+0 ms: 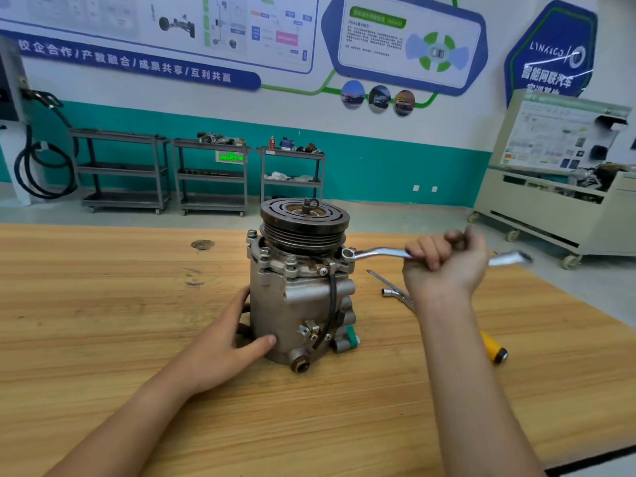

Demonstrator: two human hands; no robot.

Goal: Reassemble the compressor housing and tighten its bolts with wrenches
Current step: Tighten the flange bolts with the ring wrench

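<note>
A grey metal compressor (296,297) stands upright on the wooden table (103,304), its dark grooved pulley (304,223) on top. Several bolts (290,259) stick up around the housing flange. My left hand (223,346) presses flat against the lower left side of the housing, thumb on its front. My right hand (444,259) is fisted around a silver ring wrench (378,253). The wrench's ring end sits on the bolt at the flange's right corner, and its other end pokes out past my fist to the right.
A second wrench (395,290) lies on the table behind my right forearm. A yellow-handled tool (494,347) lies further right near the table edge. A small dark disc (202,244) rests at the far left. Grey shelf carts (210,173) stand along the wall.
</note>
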